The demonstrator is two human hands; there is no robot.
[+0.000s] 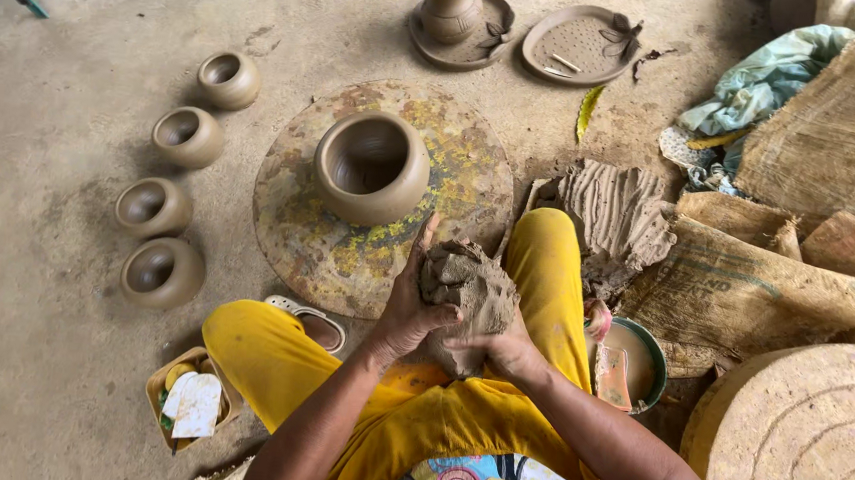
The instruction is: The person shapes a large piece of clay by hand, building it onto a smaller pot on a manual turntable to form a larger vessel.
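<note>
Lump of wet grey clay (469, 293): held above the lap, over yellow trousers (270, 344), just in front of the wheel. Left hand (408, 304): fingers curled against the lump's left side, thumb on top. Right hand (505, 351): cupped under the lump's lower right, fingers pressed into it. Round potter's wheel (298, 221), mottled yellow: bears one unfired wide-mouthed pot (370, 166). Four small clay pots (186, 136): in a curved row on the floor, left of the wheel. Ridged clay mass (615, 213): right of the knee, on burlap sacks (745, 292). Water bowl (652, 358): beside the right forearm.
</note>
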